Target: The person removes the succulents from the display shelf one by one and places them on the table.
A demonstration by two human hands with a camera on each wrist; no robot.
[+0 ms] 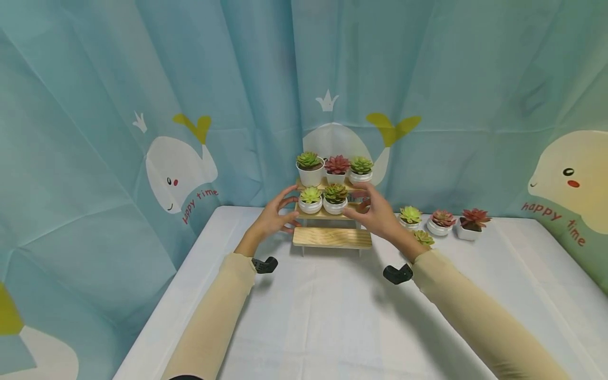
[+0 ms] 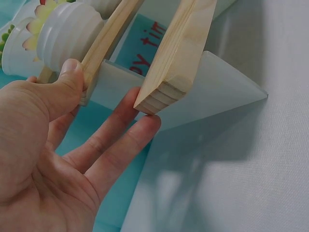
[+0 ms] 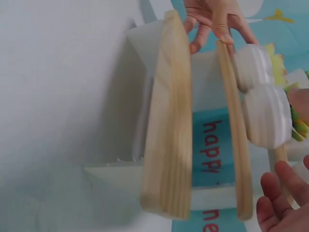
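Note:
A three-tier wooden plant stand (image 1: 332, 237) with pale side panels stands at the back of the table. Three potted succulents line its top shelf. On the middle shelf sit a light-green succulent (image 1: 311, 196) and a darker green succulent (image 1: 335, 194), both in round white pots. My left hand (image 2: 63, 154) holds the stand's left side, its thumb on the middle shelf's end and two fingertips against the bottom shelf's end. At the other side, my right hand (image 1: 377, 214) has its thumb by the darker succulent's pot, its other fingers spread apart near the shelf's right end.
Right of the stand, several more potted succulents stand on the white-covered table (image 1: 313, 316), among them a red one (image 1: 475, 219) in a square pot. My right forearm partly covers a green one (image 1: 424, 238). A blue whale-print curtain (image 1: 256, 105) hangs behind.

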